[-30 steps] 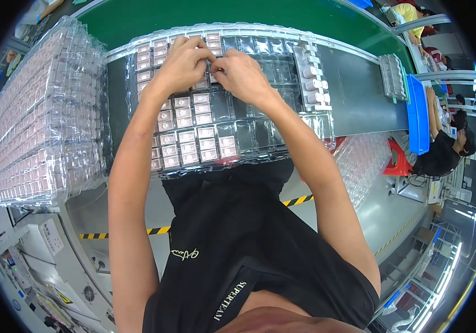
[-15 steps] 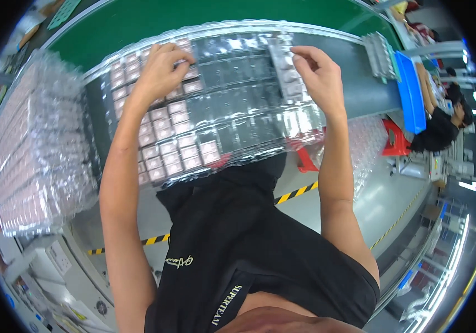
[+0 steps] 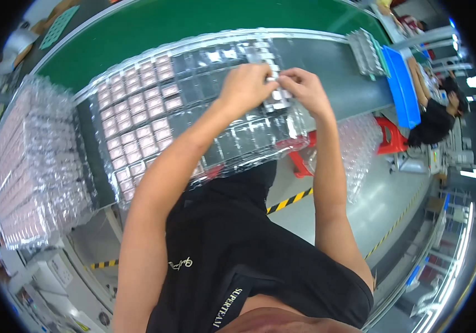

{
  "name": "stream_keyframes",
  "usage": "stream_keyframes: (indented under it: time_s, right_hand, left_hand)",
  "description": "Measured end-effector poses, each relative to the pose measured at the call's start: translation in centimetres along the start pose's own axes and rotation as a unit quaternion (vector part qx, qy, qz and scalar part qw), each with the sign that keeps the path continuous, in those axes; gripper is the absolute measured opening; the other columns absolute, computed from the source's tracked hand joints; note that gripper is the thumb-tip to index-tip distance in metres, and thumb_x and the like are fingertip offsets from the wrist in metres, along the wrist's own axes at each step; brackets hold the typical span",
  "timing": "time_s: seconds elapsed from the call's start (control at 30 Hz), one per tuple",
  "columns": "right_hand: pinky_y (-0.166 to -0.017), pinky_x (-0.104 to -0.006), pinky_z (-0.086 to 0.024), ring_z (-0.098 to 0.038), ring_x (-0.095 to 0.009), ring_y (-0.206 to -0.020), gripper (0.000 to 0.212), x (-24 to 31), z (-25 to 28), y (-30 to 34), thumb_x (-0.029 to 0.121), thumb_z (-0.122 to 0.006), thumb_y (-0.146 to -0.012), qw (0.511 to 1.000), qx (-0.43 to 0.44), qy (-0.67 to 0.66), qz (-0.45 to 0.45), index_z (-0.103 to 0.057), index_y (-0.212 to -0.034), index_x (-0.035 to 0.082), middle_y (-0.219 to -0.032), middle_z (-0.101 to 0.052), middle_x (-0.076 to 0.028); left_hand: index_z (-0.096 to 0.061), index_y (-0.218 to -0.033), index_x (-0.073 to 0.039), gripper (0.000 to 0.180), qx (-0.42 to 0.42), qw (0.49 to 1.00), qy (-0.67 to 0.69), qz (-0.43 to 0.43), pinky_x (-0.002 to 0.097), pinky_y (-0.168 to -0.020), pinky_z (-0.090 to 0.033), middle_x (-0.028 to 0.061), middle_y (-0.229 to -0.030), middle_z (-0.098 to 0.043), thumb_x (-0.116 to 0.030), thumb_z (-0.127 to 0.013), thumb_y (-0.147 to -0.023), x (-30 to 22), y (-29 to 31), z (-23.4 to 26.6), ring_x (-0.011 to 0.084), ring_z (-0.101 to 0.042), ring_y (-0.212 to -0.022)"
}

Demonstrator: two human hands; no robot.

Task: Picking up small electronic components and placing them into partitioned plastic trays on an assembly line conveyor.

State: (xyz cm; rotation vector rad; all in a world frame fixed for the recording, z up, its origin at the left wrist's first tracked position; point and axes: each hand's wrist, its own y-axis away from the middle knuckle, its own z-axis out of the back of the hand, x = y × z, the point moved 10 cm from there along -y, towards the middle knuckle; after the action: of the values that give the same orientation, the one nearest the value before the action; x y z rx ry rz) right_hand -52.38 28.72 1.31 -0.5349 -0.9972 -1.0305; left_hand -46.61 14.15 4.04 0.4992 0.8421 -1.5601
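Roughly centred on the desk (image 3: 338, 66), a clear plastic tray (image 3: 193, 122) sits with its near edge hanging over the desk's front edge, above the person's black shirt (image 3: 238, 250). Open grey desk surface runs to the right of the tray up to a small stack of clear trays (image 3: 366, 51) and a blue bin (image 3: 400, 83); behind the tray is a green belt (image 3: 193, 25) with bare room. To the left, just beside the tray, a tall stack of filled trays (image 3: 29, 166) closes off that side.

Left hand (image 3: 247, 87) and right hand (image 3: 305, 91) meet over the tray's upper right part, fingers pinched together on a small clear piece (image 3: 275, 83); both are clenched on it, though what the piece is exactly is too small to tell. Left forearm crosses the tray's middle.

Tray's left columns hold pink-labelled small parts (image 3: 138, 119); its right pockets look unfilled and shiny.

Below the desk: grey floor with a yellow-black stripe (image 3: 288, 201), a red stool (image 3: 385, 136), a bag of clear plastic (image 3: 354, 150). Far right, another person (image 3: 435, 114) in black sits at the line.
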Motion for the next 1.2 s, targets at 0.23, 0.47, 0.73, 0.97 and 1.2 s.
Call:
stream_keyframes:
  time_s: [0.23, 0.47, 0.73, 0.97, 1.2]
  right_hand:
    - [-0.065, -0.0213, -0.044, -0.054, -0.006, -0.074, 0.03, 2.3, 5.1, 1.8, 0.022, -0.067, -0.093, 0.983, -0.165, -0.068, 0.034, -0.068, -0.109, -0.003, -0.086, -0.065, 0.0]
    - [-0.067, -0.0208, -0.045, -0.053, -0.005, -0.075, 0.028, 5.5, 2.9, 4.0, 0.021, -0.066, -0.095, 0.977, -0.164, -0.12, 0.069, -0.066, -0.111, -0.002, -0.088, -0.064, 0.0]
    - [-0.068, -0.0194, -0.044, -0.054, -0.004, -0.077, 0.027, 6.5, -0.7, 3.0, 0.019, -0.066, -0.094, 0.979, -0.112, -0.154, 0.073, -0.066, -0.112, -0.002, -0.09, -0.065, 0.001]
    - [-0.07, -0.0209, -0.047, -0.057, -0.005, -0.079, 0.027, 6.3, -1.5, 3.2, 0.018, -0.066, -0.094, 0.982, -0.093, -0.15, 0.072, -0.066, -0.112, -0.002, -0.092, -0.067, -0.001]
    - [-0.071, -0.021, -0.047, -0.057, -0.005, -0.079, 0.026, 6.1, -2.4, 3.5, 0.018, -0.066, -0.094, 0.983, -0.09, -0.151, 0.061, -0.066, -0.111, -0.001, -0.091, -0.067, -0.001]
  left_hand:
    - [-0.066, -0.086, -0.001, 0.024, -0.022, 1.0, 0.022, -0.001, 0.0433, -0.077, -0.053, 0.0202, -0.083, -0.069, -0.023, -0.064, -0.078, 0.7, 0.7, 1.5, 0.0375, -0.068, -0.081]
    - [-0.07, -0.099, -0.004, 0.022, -0.058, 0.998, -0.04, 0.005, 0.0353, -0.075, -0.053, 0.0113, -0.09, -0.07, -0.021, -0.065, -0.086, 6.4, 4.8, 13.0, 0.0258, -0.067, -0.08]
    - [-0.064, -0.086, -0.001, 0.01, -0.016, 0.974, -0.215, -0.072, 0.0381, -0.08, -0.05, 0.0114, -0.087, -0.067, -0.011, -0.065, -0.083, 9.7, 7.0, 15.0, 0.0307, -0.061, -0.091]
    - [-0.066, -0.08, -0.003, 0.004, -0.061, 0.952, -0.243, -0.174, 0.0399, -0.084, -0.048, 0.0064, -0.091, -0.065, -0.005, -0.066, -0.077, 8.4, 8.1, 15.0, 0.0273, -0.058, -0.097]
    - [-0.067, -0.08, -0.003, 0.005, -0.051, 0.921, -0.36, -0.14, 0.0433, -0.096, -0.042, 0.0061, -0.11, -0.058, -0.007, -0.065, -0.077, 7.3, 8.1, 13.4, 0.0263, -0.05, -0.116]
